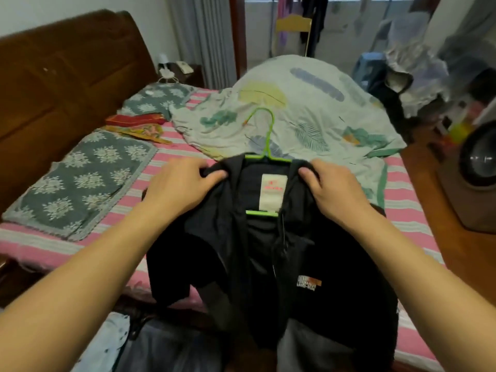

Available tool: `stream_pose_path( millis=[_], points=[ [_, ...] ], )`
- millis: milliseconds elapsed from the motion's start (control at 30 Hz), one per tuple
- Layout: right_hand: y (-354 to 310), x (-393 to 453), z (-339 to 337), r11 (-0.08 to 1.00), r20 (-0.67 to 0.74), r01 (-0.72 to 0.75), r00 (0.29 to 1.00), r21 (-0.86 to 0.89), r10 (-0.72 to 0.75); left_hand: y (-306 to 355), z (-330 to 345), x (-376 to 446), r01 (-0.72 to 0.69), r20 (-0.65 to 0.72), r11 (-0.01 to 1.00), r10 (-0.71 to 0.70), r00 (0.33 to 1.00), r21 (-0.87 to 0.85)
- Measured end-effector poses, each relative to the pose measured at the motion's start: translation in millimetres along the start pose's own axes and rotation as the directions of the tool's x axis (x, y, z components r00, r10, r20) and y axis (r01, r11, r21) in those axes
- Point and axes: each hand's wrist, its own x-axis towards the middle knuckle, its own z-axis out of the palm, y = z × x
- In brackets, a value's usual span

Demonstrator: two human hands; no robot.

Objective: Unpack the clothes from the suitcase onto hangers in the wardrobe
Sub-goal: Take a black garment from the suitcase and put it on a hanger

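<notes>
Head view: your left hand and right hand pinch the black jacket shoulders; tug unevenly and it slips off the green hanger.

The black jacket looks like a thin, matt woven cloth, smooth with soft creases, and a pale cloth label is sewn inside its collar. A small printed logo patch sits on its chest. The green hanger looks like smooth coated wire or plastic with a slight sheen. The bed sheet, striped pink and white, is a matt woven cloth. The 2 grey pillow covers look coarser, with a lace-like edge. The leaf-print quilt is soft, rumpled cloth. The headboard is brown wood with a dull polish.
</notes>
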Motion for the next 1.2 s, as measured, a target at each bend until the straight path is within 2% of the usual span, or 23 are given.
stream_pose_path(
  millis=[133,233,300,333,367,433,467,500,533,600,667,700,733,767,833,867,900,967,1033,1100,1133,1167,1200],
  points=[
    [109.5,147.0,82.0,0.967,0.114,-0.218,0.972,0.133,0.204,35.2,108.2,158.6,0.145,-0.072,0.985,-0.152,0.986,-0.092],
    [199.3,181.1,166.0,0.915,0.230,-0.390,0.904,0.102,0.360,53.0,231.1,191.0,0.273,0.007,0.905,-0.286,0.958,-0.325],
    [246.7,135.7,219.5,0.925,0.366,-0.379,0.861,-0.002,0.354,61.3,322.5,137.7,0.322,0.185,0.865,-0.269,0.945,-0.385],
    [263.9,95.6,244.2,0.932,0.457,-0.360,0.823,-0.036,0.336,61.6,364.6,91.9,0.362,0.328,0.855,-0.244,0.913,-0.372],
    [274.5,46.3,265.7,0.930,0.549,-0.363,0.765,-0.065,0.336,60.2,397.9,41.1,0.422,0.492,0.851,-0.234,0.839,-0.314],
    [290.0,-59.3,303.3,0.894,0.702,-0.434,0.604,-0.109,0.378,47.0,454.6,-56.0,0.474,0.740,0.870,-0.228,0.632,-0.136],
    [293.2,-106.6,314.4,0.880,0.740,-0.455,0.544,-0.135,0.395,38.8,471.9,-93.4,0.451,0.786,0.889,-0.220,0.577,-0.082],
    [291.6,-146.7,320.8,0.874,0.746,-0.457,0.521,-0.166,0.414,30.2,483.7,-121.0,0.420,0.807,0.906,-0.216,0.550,-0.044],
    [289.4,-183.1,330.4,0.868,0.724,-0.458,0.532,-0.191,0.440,20.8,497.8,-145.5,0.396,0.824,0.918,-0.205,0.528,-0.026],
    [271.2,-229.8,343.3,0.862,0.629,-0.464,0.613,-0.201,0.477,3.9,516.8,-177.2,0.324,0.843,0.946,-0.167,0.511,-0.009],
    [241.0,-254.8,352.5,0.846,0.566,-0.512,0.658,-0.146,0.496,-3.5,526.0,-194.8,0.367,0.825,0.930,-0.187,0.534,-0.026],
    [225.1,-263.3,358.9,0.828,0.574,-0.548,0.642,-0.121,0.509,-0.1,523.8,-196.5,0.483,0.794,0.873,-0.246,0.556,-0.068],
    [210.8,-271.9,367.6,0.802,0.594,-0.587,0.608,-0.111,0.527,2.9,523.8,-196.5,0.629,0.751,0.767,-0.340,0.566,-0.128],
    [200.1,-279.7,377.8,0.779,0.600,-0.614,0.579,-0.124,0.552,5.4,522.7,-192.4,0.766,0.721,0.616,-0.447,0.529,-0.181],
    [187.0,-290.9,396.4,0.724,0.579,-0.659,0.516,-0.202,0.631,4.2,528.7,-183.2,0.960,0.803,0.177,-0.527,0.279,-0.217],
    [182.7,-294.6,403.5,0.712,0.551,-0.658,0.509,-0.246,0.661,2.7,532.9,-181.1,0.975,0.851,-0.034,-0.495,0.175,-0.220],
    [179.8,-297.9,410.1,0.719,0.515,-0.638,0.532,-0.277,0.671,1.8,536.8,-178.4,0.959,0.879,-0.171,-0.460,0.125,-0.226],
    [176.3,-302.7,417.8,0.725,0.435,-0.626,0.589,-0.287,0.681,-1.3,541.1,-174.2,0.904,0.900,-0.315,-0.412,0.144,-0.289],
    [174.0,-306.1,415.9,0.689,0.375,-0.683,0.589,-0.241,0.716,-4.7,540.4,-171.0,0.886,0.903,-0.314,-0.370,0.217,-0.342],
    [172.1,-306.5,405.9,0.548,0.335,-0.823,0.478,-0.153,0.812,-8.0,528.1,-178.7,0.881,0.870,-0.208,-0.361,0.334,-0.425],
    [168.9,-304.5,398.7,0.444,0.334,-0.894,0.400,-0.064,0.853,-9.5,518.7,-187.6,0.888,0.858,-0.155,-0.372,0.354,-0.434],
    [164.4,-302.7,392.0,0.361,0.351,-0.931,0.354,0.047,0.867,-11.9,508.8,-199.6,0.894,0.836,-0.012,-0.361,0.413,-0.447],
    [159.5,-301.7,386.0,0.304,0.369,-0.939,0.343,0.161,0.864,-14.4,498.1,-212.0,0.874,0.811,0.148,-0.330,0.484,-0.462]
  ],
)
